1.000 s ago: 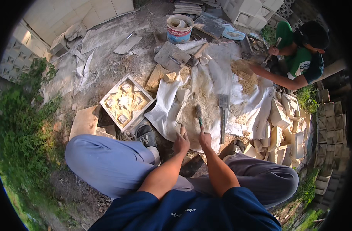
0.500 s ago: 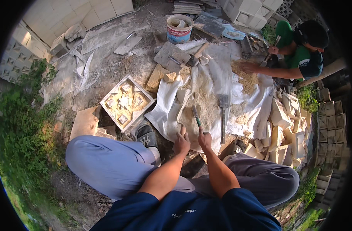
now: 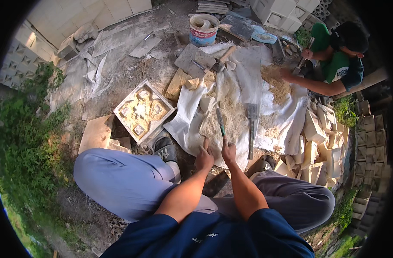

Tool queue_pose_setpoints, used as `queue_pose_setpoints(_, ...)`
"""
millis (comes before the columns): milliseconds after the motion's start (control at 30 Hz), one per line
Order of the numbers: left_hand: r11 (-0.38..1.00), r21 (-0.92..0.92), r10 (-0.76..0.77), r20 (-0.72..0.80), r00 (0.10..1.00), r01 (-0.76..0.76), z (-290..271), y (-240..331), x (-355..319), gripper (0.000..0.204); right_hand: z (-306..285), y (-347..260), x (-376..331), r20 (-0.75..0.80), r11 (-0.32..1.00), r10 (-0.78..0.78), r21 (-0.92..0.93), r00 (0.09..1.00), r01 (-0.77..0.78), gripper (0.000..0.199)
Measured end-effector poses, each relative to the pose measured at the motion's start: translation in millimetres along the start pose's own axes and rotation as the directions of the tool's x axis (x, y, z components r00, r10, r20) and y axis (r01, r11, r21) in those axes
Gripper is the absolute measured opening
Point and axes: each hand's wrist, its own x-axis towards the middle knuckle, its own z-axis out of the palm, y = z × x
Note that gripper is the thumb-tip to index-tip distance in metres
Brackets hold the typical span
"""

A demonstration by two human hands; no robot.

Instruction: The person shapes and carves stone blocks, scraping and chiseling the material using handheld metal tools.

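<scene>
My right hand [image 3: 229, 153] is closed round the green handle of a long, narrow, flat-bladed tool [image 3: 220, 118]. Its dark blade points away from me over pale grit. My left hand [image 3: 204, 159] is closed beside it, one digit stretched forward at the near edge of a dust-covered pale mass [image 3: 210, 124]. Whether those fingers grip anything is hard to see. All this lies on a white woven sheet [image 3: 181, 124] between my feet. Right of the blade rests a long metal tool [image 3: 251, 129] with a broad flat head. A hammer [image 3: 222, 60] lies farther off.
A square mould-like tray [image 3: 161, 102] with sandy filling sits at left. Beyond the sheet stands a bucket [image 3: 203, 30]. Pale broken blocks [image 3: 314, 129] are heaped at right. At far right a co-worker [image 3: 334, 64] holds a tool over a sand pile [image 3: 274, 84].
My right hand and the green-handled tool have shifted slightly away from me. My left hand stays in nearly the same place. The whole view has drifted a little.
</scene>
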Motion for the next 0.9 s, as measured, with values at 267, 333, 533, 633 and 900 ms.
queue_pose_setpoints(267, 0.999, -0.013, 0.028, -0.098, 0.995, -0.029, 9, -7, 4, 0.05, -2, 15, -3, 0.021, 0.962, 0.069, -0.267, 0.997, -0.061, 0.078)
queue_pose_setpoints(333, 0.999, -0.035, 0.01, -0.034, 0.999, -0.011, 7, -10, 5, 0.049, 2, 8, 1, 0.074, 0.972, 0.068, -0.23, 0.995, -0.049, 0.076)
queue_pose_setpoints(533, 1.0, 0.007, 0.025, -0.023, 0.999, -0.025, 7, -8, 2, 0.055, 2, 0, -5, 0.067, 0.993, -0.082, -0.078, 0.994, 0.087, 0.073)
queue_pose_setpoints(633, 0.999, -0.014, 0.03, -0.05, 0.998, -0.031, 12, -9, 6, 0.055, -1, 11, -2, 0.106, 0.963, -0.009, -0.266, 0.994, 0.037, 0.074)
queue_pose_setpoints(900, 1.0, 0.01, 0.027, -0.012, 1.0, -0.026, 9, -8, 4, 0.055, 7, -6, -6, 0.051, 0.995, -0.089, -0.048, 0.995, 0.092, 0.073)
